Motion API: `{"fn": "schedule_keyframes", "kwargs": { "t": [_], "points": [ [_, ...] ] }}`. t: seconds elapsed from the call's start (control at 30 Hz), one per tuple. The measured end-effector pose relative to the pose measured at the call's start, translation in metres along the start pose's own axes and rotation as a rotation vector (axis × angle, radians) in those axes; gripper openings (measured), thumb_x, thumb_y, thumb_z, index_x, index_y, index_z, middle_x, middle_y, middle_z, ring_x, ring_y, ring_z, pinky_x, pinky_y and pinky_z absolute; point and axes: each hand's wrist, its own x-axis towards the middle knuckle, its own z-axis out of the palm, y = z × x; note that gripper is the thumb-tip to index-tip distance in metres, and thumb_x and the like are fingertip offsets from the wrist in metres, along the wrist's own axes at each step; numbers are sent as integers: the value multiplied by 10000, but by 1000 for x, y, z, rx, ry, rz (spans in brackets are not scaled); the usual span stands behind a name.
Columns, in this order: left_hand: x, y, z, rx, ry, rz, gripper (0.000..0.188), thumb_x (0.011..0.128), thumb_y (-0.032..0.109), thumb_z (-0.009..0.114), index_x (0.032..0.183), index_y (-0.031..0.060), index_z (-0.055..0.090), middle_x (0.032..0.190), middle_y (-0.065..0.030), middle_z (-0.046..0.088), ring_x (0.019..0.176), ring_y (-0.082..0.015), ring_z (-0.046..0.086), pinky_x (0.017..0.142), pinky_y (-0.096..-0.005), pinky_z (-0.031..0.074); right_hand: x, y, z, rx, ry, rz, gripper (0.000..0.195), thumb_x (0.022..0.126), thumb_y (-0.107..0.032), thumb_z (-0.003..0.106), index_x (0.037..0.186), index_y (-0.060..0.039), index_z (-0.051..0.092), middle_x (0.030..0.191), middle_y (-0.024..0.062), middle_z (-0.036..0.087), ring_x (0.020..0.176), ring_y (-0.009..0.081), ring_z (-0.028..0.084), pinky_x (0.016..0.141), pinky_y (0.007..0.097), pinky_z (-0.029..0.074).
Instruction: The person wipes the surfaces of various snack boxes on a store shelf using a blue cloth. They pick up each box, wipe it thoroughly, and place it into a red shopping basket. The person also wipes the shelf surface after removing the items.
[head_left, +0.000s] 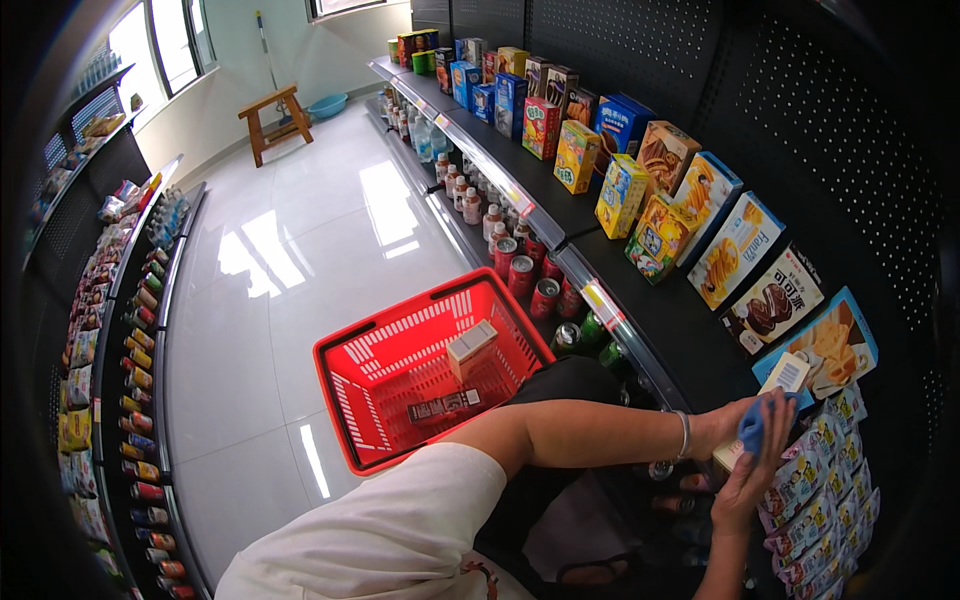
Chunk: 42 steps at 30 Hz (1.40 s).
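Note:
My left hand, with a bracelet on its wrist, grips a cream-coloured box that bears a barcode on one end. My right hand presses a folded blue cloth against the box's side. Both hands are over the front part of the black shelf, beside a row of upright biscuit boxes. The nearest of these, a light blue carton, stands just beyond the cream box. Small pouches of packaged snacks lie in rows to the right of my right hand. My fingers and the cloth hide the box's middle.
A red shopping basket on the tiled floor holds a pale box and a dark packet. Drink cans and bottles fill the lower shelf. Opposite stands another stocked shelf. A wooden stool and blue basin are at the far wall.

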Motion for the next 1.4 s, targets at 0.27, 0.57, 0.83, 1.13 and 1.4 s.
{"fn": "schedule_keyframes", "kwargs": {
  "t": [0.27, 0.57, 0.83, 1.13, 1.4],
  "points": [
    [19, 11, -14, 86, 206, 99, 793, 850, 751, 500, 1284, 87, 507, 1064, -74, 569, 946, -170, 557, 819, -306, 509, -19, -6, 0, -62, -139, -102, 638, 1031, -495, 207, 1392, -54, 494, 1478, 136, 423, 1441, 397, 259, 1162, 574, 204],
    [11, 3, 13, 90, 139, 104, 849, 909, 728, 392, 1429, 56, 394, 1145, -118, 599, 1027, -223, 632, 838, -333, 558, -11, 17, -4, 275, 56, 102, 667, 1025, -497, 185, 1481, -40, 351, 1548, 206, 301, 1438, 398, 275, 1134, 537, 276],
    [7, 1, 14, 197, 26, 137, 827, 902, 741, 385, 1448, 121, 364, 1200, -108, 570, 1073, -224, 600, 854, -346, 542, -39, 114, 16, 548, 159, 494, 656, 1037, -471, 340, 1450, 39, 334, 1425, 255, 411, 1268, 356, 477, 1055, 420, 375],
    [-6, 18, 13, 156, -94, 175, 926, 870, 786, 379, 1478, 88, 337, 1223, -136, 570, 1099, -228, 598, 900, -377, 530, -3, 42, -10, 1097, 309, 1103, 758, 989, -573, 402, 1524, -60, 244, 1502, 160, 357, 1337, 312, 429, 1093, 415, 366],
    [0, 36, -1, 365, 116, 295, 683, 998, 571, 407, 1356, -9, 457, 1165, -126, 606, 961, -161, 637, 806, -291, 543, -10, 56, -12, 1246, 281, 982, 750, 970, -538, 484, 1514, -64, 280, 1493, 137, 383, 1331, 302, 440, 1074, 418, 394]
  ]
}}
